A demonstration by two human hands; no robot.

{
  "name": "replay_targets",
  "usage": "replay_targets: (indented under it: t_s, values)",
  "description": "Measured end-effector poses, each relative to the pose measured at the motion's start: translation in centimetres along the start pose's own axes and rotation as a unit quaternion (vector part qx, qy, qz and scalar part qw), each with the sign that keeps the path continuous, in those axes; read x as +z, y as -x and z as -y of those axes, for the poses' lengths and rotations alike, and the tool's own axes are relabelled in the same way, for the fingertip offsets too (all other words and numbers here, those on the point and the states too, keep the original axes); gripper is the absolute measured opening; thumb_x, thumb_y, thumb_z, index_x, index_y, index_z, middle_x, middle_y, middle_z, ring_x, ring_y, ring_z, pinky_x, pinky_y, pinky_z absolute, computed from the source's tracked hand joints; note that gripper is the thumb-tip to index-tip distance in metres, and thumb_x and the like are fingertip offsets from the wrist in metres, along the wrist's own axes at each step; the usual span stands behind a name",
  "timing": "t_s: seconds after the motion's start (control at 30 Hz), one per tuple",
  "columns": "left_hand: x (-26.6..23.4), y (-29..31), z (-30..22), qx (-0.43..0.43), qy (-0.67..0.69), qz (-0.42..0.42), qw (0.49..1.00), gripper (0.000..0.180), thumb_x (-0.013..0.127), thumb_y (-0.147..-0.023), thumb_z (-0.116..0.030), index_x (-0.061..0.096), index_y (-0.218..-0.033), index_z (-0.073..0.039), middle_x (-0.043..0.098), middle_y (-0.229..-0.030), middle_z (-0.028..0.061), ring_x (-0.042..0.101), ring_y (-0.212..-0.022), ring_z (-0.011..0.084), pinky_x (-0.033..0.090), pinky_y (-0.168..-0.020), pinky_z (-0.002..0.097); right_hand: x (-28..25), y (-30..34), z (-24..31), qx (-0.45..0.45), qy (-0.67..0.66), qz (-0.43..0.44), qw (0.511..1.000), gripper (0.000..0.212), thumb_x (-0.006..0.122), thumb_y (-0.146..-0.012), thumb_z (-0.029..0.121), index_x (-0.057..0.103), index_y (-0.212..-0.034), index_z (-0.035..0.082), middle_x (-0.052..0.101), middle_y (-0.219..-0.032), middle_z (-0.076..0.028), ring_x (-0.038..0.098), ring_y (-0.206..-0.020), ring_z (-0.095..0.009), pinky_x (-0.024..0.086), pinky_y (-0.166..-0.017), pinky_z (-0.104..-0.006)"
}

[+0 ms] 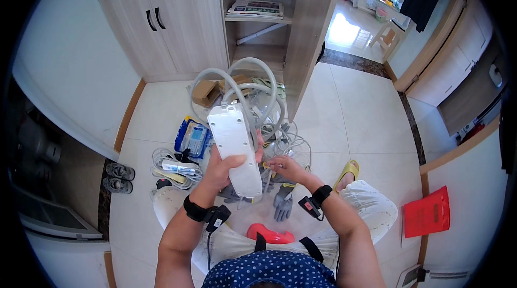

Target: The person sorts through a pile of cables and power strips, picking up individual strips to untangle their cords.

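My left hand (222, 167) grips a long white power strip (232, 136), back side up with screw holes showing. The thumb lies across its back, and fingertips show past the right edge. From the far end a thick grey cable (269, 80) rises in big loops. Just right of the strip, my right hand (288, 168) is closed, its fingertips pinched together near thin cords. What they hold is too small to make out. Grey work gloves (283, 205) lie below my hands, and a red curved object (269, 234) rests near my lap.
Left of the strip lie a blue-and-white packet (193, 138) and a coiled white cable (175, 168). Beyond are a brown cardboard box (205, 94) and tangled cords (293, 140). The open cabinet door (312, 40) stands ahead. A red bag (426, 212) is at right.
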State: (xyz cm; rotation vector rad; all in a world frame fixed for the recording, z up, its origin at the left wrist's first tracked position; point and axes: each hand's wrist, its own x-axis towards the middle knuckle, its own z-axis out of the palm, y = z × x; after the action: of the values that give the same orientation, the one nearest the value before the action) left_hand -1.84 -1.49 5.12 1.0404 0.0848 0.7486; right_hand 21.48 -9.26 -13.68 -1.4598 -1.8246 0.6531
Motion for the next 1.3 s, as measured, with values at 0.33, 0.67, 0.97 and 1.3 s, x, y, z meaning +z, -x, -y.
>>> replay_targets:
  t_s: [0.33,0.67,0.97,1.3]
  values:
    - [-0.4,0.5,-2.2,0.034,-0.05,-0.083,0.995,0.078,0.071,-0.071,-0.029,0.04,-0.137,-0.001,0.053,-0.124,0.0149,0.06,-0.089,0.0212,0.048,-0.073,0.0302,-8.1,-2.4,4.9,0.149,-0.076,-0.055,0.984,0.022,0.051,-0.097,0.019,0.064,-0.09,0.002,0.064,-0.079,-0.008,0.062,-0.077,-0.02,0.048,-0.074,-0.0325]
    - [-1.1,1.0,-1.0,-0.016,-0.067,-0.077,0.995,0.071,0.067,-0.076,-0.017,0.038,-0.139,-0.001,0.048,-0.139,0.0181,0.062,-0.096,0.0198,0.052,-0.079,0.0321,-20.3,-8.4,20.2,0.075,-0.281,-0.21,0.933,0.025,0.048,-0.101,0.026,0.058,-0.095,0.004,0.057,-0.079,0.0,0.055,-0.071,-0.008,0.048,-0.071,-0.0256]
    - [-0.6,0.5,1.1,-0.075,0.015,-0.02,0.997,0.061,0.06,-0.081,-0.012,0.042,-0.138,0.002,0.059,-0.117,0.014,0.061,-0.102,0.0197,0.051,-0.085,0.033,-23.6,-13.8,33.3,-0.15,-0.381,-0.224,0.884,0.02,0.057,-0.096,0.018,0.058,-0.096,-0.002,0.061,-0.08,-0.006,0.058,-0.069,-0.013,0.051,-0.068,-0.0259]
    - [-1.1,0.3,3.8,-0.141,0.098,0.025,0.985,0.073,0.058,-0.074,-0.004,0.035,-0.143,0.001,0.041,-0.146,0.0102,0.058,-0.109,0.021,0.047,-0.093,0.0346,-19.1,-14.9,34.3,-0.109,-0.476,-0.225,0.844,0.018,0.056,-0.097,0.015,0.056,-0.099,-0.003,0.06,-0.084,-0.007,0.059,-0.073,-0.013,0.052,-0.071,-0.0281]
